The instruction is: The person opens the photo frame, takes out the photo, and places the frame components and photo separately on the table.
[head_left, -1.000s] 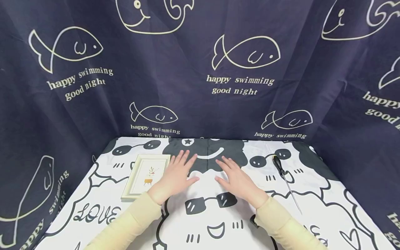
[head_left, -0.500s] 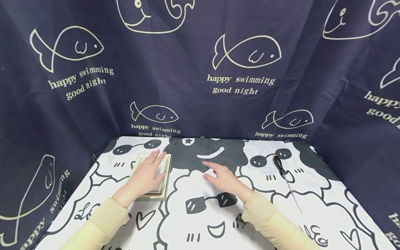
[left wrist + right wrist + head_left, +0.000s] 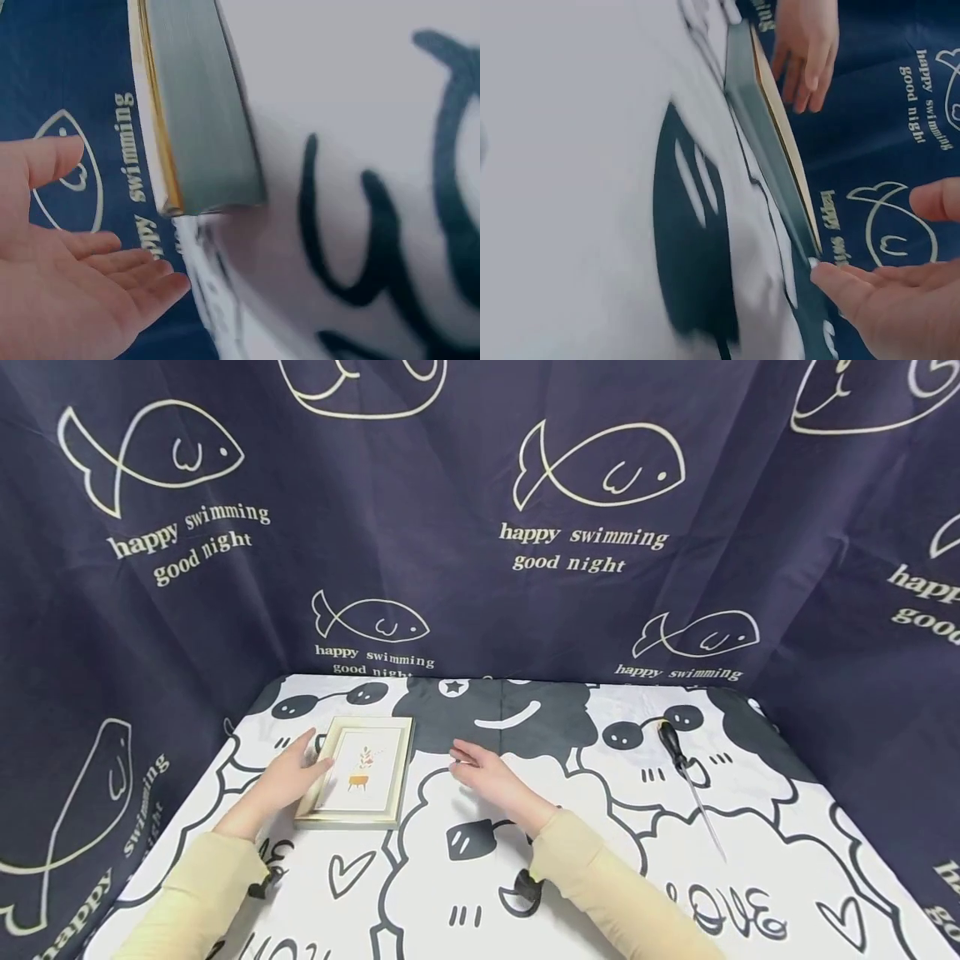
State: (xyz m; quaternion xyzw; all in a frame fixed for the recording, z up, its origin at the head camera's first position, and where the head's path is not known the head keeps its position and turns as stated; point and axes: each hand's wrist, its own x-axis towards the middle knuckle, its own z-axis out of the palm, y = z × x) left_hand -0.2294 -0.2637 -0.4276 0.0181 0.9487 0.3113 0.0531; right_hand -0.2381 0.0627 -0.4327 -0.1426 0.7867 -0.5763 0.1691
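Note:
A cream picture frame (image 3: 402, 768) lies flat on the cloth, left of centre, showing a drawing of a plant in an orange pot. Beside its left edge hovers my left hand (image 3: 285, 778), the thumb reaching over the frame's border in the head view. The left wrist view shows the grey-green side of the picture frame (image 3: 202, 105) with a gap between it and my fingers. My right hand (image 3: 491, 781) is held to the right of the frame, fingers extended and nothing in them. In the right wrist view both hands flank the frame.
A screwdriver (image 3: 671, 745) with a black handle and long metal shaft lies at the right of the table. White cloth (image 3: 570, 910) with black cartoon sheep covers the table. Dark blue curtains (image 3: 465, 527) with fish prints hang behind and at both sides.
My left hand has moved left, from the frame's right side across it to its left edge. My right hand has shifted left toward the frame. The head view has tilted slightly down.

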